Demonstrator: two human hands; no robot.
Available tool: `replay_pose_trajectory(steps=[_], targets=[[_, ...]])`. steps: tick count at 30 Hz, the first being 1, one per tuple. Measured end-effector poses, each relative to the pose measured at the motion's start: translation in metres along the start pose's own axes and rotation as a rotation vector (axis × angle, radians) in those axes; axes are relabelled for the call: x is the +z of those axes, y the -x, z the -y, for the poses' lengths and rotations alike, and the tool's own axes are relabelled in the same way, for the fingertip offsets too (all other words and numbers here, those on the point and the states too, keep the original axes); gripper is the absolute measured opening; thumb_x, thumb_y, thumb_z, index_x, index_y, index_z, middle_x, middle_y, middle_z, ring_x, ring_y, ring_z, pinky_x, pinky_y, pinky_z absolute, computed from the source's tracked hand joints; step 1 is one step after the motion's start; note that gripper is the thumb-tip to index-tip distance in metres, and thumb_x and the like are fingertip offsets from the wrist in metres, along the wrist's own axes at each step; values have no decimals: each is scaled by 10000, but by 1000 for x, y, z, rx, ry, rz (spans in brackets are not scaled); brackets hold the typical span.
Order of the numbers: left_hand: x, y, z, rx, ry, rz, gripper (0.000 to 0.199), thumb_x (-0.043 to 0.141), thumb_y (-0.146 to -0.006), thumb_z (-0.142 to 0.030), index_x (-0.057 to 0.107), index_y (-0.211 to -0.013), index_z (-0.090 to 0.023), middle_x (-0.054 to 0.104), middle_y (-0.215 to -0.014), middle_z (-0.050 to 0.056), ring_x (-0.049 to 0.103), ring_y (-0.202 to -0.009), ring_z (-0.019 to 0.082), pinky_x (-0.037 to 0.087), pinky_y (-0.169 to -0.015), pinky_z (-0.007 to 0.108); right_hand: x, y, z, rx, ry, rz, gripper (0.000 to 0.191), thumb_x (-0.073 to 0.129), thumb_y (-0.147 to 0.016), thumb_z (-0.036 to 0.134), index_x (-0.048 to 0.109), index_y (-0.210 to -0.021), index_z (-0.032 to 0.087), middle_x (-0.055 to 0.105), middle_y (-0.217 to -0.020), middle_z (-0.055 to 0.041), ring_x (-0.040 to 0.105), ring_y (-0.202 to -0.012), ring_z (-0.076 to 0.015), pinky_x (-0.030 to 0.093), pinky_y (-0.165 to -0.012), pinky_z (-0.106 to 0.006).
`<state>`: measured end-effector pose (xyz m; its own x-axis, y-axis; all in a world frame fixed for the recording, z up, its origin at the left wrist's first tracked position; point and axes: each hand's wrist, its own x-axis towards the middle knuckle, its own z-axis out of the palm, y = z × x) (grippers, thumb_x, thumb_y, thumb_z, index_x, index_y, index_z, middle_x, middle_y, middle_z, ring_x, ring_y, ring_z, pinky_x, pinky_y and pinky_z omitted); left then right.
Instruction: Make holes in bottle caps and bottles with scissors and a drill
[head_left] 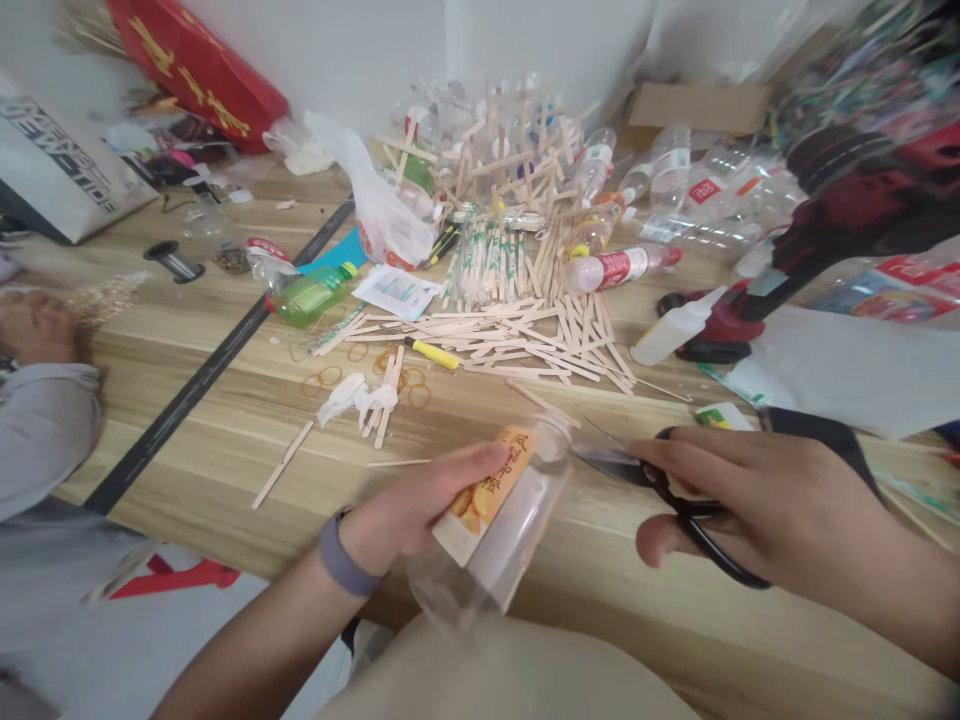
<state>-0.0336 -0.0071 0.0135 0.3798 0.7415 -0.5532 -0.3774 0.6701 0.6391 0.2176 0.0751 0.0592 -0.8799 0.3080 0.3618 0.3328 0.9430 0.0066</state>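
Observation:
A clear plastic bottle (517, 520) with an orange paper label is gripped in my left hand (420, 500), tilted over the near edge of the table with its neck pointing away from me. My right hand (757, 490) holds black-handled scissors (675, 500), fingers in the loops. The scissor tips lie close beside the bottle's neck; whether they touch it I cannot tell. Beyond the bottle lie many loose wooden craft sticks (495, 340), a yellow-handled cutter (433, 353) and a crumpled white tissue (349, 398) with sticks by it.
A white glue bottle (671, 330) and a black-and-red power tool (810, 230) stand at right, near several empty plastic bottles (705, 190). A green bottle (315, 292) lies left of centre, near a wire spool (174, 262). Another person's hand (37, 325) rests at far left.

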Motion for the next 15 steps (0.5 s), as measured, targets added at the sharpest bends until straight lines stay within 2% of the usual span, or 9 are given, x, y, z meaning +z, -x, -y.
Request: replay_pose_trajectory(steps=[3,5,7,9,12,15], targets=[[-3,2,3,301,7,-90,547,815,-676,-487,621,-1101,-203,681,-945,35,633,-851,184,490,-763,280,7,2,10,147,-43,5,524,369,-973,632,607,-982,165,635,-651,-18,659,-509,-177,462,-430,-254],[-4,5,6,469,-19,-158,635,870,-623,-386,570,-1160,-228,677,-970,23,640,-913,207,496,-812,300,12,3,23,238,-73,27,489,350,-989,608,581,-1032,179,672,-695,-22,679,-516,-177,469,-415,-246],[-4,8,10,546,-79,-217,706,887,-598,-317,523,-1199,-257,675,-1002,19,639,-1002,248,488,-897,354,18,5,40,315,-98,41,430,371,-994,586,554,-1032,198,687,-696,-10,680,-494,-171,441,-376,-233],[-1,11,15,600,-143,-274,737,881,-605,-294,478,-1221,-274,658,-1127,42,608,-1130,288,456,-987,401,23,6,57,359,-94,27,412,413,-975,598,544,-1006,209,673,-664,5,664,-459,-172,417,-349,-238],[3,12,25,689,-187,-368,819,877,-615,-318,374,-1261,-307,497,-1426,88,500,-1304,311,424,-1062,414,30,4,77,408,-67,-12,444,414,-959,627,554,-999,208,644,-620,18,639,-422,-178,409,-343,-260],[7,11,36,745,-252,-442,872,846,-669,-296,248,-1304,-332,341,-1548,125,427,-1376,317,411,-1100,441,33,1,86,440,-89,-21,420,402,-975,604,551,-957,212,626,-596,23,641,-430,-170,403,-341,-251]])
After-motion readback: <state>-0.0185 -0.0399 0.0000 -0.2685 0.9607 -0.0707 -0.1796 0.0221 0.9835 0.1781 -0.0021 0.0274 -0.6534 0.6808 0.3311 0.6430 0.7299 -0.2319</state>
